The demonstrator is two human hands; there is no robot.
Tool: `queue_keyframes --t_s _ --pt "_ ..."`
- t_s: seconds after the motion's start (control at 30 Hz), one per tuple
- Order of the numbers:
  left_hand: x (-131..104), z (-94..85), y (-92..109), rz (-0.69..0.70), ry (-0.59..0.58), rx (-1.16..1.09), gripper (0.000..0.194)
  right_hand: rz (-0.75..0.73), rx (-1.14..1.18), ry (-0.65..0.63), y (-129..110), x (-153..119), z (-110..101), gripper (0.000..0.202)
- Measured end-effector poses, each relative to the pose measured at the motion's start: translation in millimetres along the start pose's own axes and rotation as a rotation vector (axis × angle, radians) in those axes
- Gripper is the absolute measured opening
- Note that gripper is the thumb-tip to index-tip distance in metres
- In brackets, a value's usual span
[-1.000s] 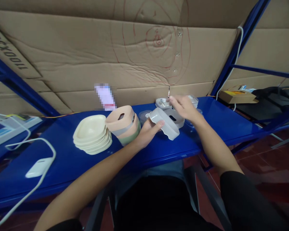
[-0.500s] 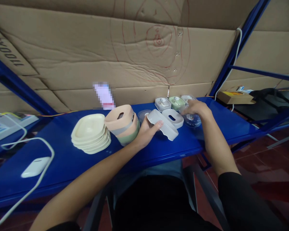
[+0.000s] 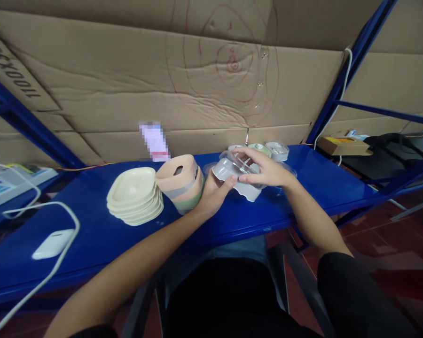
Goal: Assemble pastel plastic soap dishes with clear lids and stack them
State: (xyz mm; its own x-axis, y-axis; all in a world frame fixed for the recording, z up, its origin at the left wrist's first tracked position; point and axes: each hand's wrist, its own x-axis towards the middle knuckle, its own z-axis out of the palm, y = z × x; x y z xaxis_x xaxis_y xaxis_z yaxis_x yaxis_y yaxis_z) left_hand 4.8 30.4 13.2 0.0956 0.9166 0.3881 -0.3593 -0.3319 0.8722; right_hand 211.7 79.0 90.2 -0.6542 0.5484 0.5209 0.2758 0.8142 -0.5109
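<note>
My left hand [image 3: 216, 191] is closed round a pale grey plastic ring with a wavy edge [image 3: 248, 191], tilted above the table. My right hand [image 3: 266, 170] grips a clear plastic cover [image 3: 238, 162] and holds it against the top of the grey ring. Left of my left hand stand nested peach, grey and green plastic shells [image 3: 178, 176], the top one with an oval slot. Beyond my right hand sit small lidded containers, a green one [image 3: 260, 149] and a whitish one [image 3: 278, 151]; others are partly hidden behind the hand.
A stack of cream square dishes [image 3: 136, 195] stands on the blue table [image 3: 197, 234]. A white case [image 3: 52, 244] and a white cable [image 3: 75, 220] lie at the left. A phone with a blurred screen [image 3: 155, 142] leans on the cardboard wall [image 3: 127, 70].
My right hand has come left from the containers, bringing a clear cover onto the grey ring. My left hand keeps its hold on the ring, nearly in place.
</note>
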Motion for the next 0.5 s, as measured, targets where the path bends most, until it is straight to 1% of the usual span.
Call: queue_keyframes --t_s 0.1,0.3,0.5 --pt "-0.3 0.7 -1.2 0.009 -0.001 0.01 0.074 -0.016 -0.029 -0.025 2.0 1.0 3.9 0.073" --pt "-0.1 -1.4 -2.3 0.034 0.022 0.018 0.078 0.002 -0.006 -0.062 5.4 -0.4 1.0 0.076" --pt "-1.2 1.2 5.0 0.038 0.033 0.039 0.08 -0.001 -0.001 -0.057 8.7 -0.7 4.8 0.081"
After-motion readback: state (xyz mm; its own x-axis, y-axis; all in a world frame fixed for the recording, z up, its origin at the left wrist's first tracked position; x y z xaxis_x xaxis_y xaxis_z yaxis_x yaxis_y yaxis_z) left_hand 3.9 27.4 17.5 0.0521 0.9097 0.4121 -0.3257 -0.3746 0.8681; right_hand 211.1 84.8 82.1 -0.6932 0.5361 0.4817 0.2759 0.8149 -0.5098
